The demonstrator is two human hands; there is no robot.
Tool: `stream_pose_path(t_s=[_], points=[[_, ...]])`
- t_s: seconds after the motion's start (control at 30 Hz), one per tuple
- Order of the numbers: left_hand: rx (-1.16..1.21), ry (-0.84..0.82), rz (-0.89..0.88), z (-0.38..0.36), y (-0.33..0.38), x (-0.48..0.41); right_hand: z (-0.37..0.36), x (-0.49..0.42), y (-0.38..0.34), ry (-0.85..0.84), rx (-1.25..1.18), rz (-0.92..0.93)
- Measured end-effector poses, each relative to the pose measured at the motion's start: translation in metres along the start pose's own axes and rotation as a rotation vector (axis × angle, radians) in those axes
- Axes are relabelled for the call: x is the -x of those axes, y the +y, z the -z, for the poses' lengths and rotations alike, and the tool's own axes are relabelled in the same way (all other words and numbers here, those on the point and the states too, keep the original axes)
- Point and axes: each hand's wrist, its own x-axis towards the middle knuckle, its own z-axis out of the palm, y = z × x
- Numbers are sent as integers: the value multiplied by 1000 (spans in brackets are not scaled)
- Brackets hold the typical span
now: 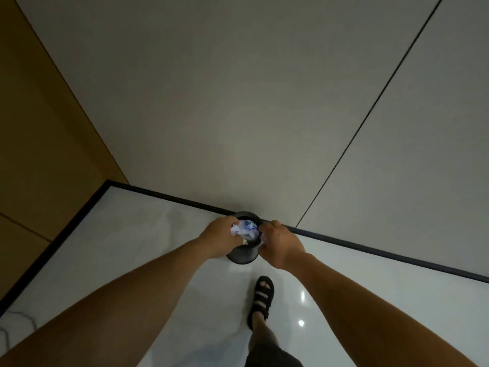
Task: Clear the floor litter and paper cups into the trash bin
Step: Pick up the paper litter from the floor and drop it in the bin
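A small round black trash bin (243,254) stands on the pale glossy floor against the wall's dark baseboard. Crumpled white and blue paper litter (246,229) shows in its mouth. My left hand (221,238) is over the bin's left rim, with its fingers curled on the white paper. My right hand (281,243) is at the bin's right rim with curled fingers. Whether it grips the rim or some litter is hidden.
A grey panelled wall (238,115) rises right behind the bin, with a brown wall (39,141) at the left forming a corner. My foot in a black sandal (262,298) stands on the shiny floor (132,247) just in front of the bin.
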Motion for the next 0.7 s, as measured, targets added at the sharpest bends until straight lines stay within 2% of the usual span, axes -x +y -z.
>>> stream_pose_path(t_s=[0.2, 0.37, 0.7], points=[[112, -47, 124, -26, -29, -155, -35, -154, 63, -115, -68, -15], [132, -145, 216, -82, -84, -280, -112, -257, 117, -182, -123, -128], [210, -294, 266, -182, -205, -423, -275, -380, 160, -210, -197, -248]])
